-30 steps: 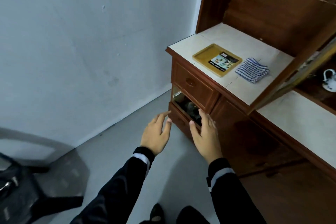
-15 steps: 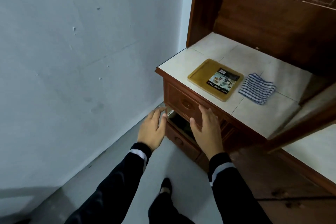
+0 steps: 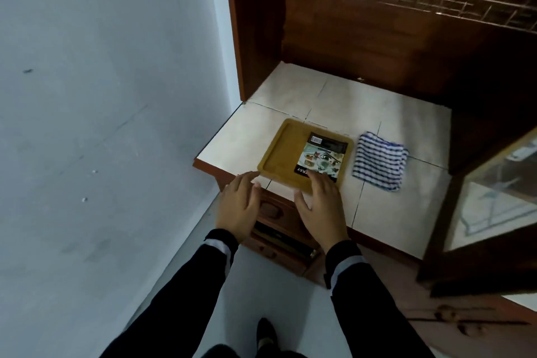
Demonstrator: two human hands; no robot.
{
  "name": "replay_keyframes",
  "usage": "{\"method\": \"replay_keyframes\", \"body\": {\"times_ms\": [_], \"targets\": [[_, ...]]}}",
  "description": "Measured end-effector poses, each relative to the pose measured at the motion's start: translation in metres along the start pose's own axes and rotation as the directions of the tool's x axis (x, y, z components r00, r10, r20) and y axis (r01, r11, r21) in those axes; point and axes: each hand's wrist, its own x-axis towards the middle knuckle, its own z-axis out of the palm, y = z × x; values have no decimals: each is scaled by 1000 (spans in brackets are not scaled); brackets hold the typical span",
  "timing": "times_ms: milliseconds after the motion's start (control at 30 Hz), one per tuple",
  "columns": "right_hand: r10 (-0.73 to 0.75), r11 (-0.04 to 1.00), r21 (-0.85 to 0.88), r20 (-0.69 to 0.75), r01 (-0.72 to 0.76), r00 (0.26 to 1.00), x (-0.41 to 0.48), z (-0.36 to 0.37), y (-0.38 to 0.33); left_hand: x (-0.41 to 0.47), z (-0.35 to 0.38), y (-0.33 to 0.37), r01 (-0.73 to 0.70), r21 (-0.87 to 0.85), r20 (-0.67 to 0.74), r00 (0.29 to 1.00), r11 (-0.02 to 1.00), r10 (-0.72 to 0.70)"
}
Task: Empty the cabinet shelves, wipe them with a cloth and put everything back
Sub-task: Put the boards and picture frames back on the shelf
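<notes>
The head-worn wide-angle camera is looking forward and steeply down from above the person's outstretched arms, facing the left end of the brown wooden cabinet (image 3: 348, 38) where it is meeting the pale grey wall (image 3: 101, 96). It is sitting close, so the white tiled counter (image 3: 392, 206) is filling mid-frame, the left hand (image 3: 236, 206) and right hand (image 3: 322, 206) are entering from below, and the grey floor (image 3: 203, 285) is showing directly underneath.

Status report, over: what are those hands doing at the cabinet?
Left hand and right hand open, at near edge of yellow tray. Striped cloth lies beside it. Drawer open below.
</notes>
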Motion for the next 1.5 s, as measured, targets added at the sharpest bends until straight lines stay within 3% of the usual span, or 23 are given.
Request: {"method": "replay_keyframes", "body": {"times_ms": [200, 333, 700, 1267, 1500], "targets": [[79, 996, -41, 3, -79, 997, 22, 14, 6, 44, 13, -7, -21, 36, 123, 992, 999, 16], [116, 990, -80, 4, -115, 993, 30, 26, 9, 68, 19, -18, -62, 100, 258, 966, 993, 34], [232, 942, -259, 34, -216, 972, 38, 47, -3, 108, 16, -39, -170, 149, 457, 885, 974, 85], [373, 864, -385, 56, -325, 926, 29, 50, -20, 115, 10, -47, 36, -289, 497, 860, 957, 118], [338, 870, -344, -105, -353, 935, 21, 53, -18, 112, 10, -38, 58, -339, 512, 848, 939, 132]]}}
